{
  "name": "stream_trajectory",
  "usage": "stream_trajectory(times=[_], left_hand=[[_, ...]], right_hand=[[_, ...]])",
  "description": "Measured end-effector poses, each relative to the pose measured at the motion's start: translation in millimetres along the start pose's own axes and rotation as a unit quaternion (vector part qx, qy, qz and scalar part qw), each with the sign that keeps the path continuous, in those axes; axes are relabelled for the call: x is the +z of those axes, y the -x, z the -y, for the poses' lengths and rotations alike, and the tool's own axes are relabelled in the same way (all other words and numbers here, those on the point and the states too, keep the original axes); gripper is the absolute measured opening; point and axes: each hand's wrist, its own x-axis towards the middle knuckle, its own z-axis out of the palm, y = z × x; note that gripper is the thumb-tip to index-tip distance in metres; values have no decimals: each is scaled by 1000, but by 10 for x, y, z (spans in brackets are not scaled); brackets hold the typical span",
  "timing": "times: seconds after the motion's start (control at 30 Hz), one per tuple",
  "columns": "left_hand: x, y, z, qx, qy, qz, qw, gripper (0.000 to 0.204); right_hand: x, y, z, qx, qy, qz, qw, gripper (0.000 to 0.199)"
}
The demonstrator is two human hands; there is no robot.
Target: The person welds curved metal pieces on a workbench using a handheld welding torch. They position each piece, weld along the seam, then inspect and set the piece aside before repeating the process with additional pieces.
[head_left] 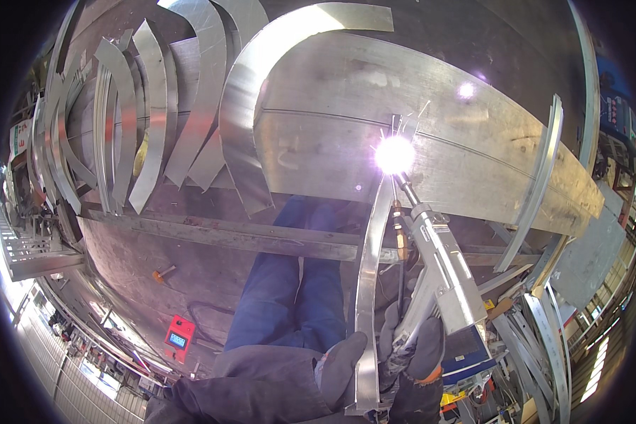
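My right hand (415,353), in a dark glove, is closed round the handle of a handheld welding gun (446,265). The gun's nozzle meets a glaring white-violet arc (394,154), with sparks flying round it. A thin brass-fitted wire guide (401,233) runs beside the nozzle. My gloved left hand (340,367) grips the near end of a narrow, slightly curved metal strip (369,283). That strip's far end reaches up to the glare, which hides the joint. Beneath the arc lies a wide metal sheet (318,78) with a long seam across it.
Several curved metal strips (155,113) stand at the left, and a large bent one (240,106) rests on the sheet. Another strip (544,177) crosses its right end. A metal bar (219,237) runs above my legs. A red device (179,338) with a display sits lower left.
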Motion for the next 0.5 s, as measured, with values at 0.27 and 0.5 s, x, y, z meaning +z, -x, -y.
stream_trajectory(times=[0.27, 0.5], left_hand=[[59, -24, 29, 0, -12, -2, 1000, 74], [68, -11, 14, -1, -15, -7, 1000, 76]], right_hand=[[-52, 86, -39, 5, 14, 4, 1000, 74], [-329, 136, -400, -19, 152, -19, 988, 74]])
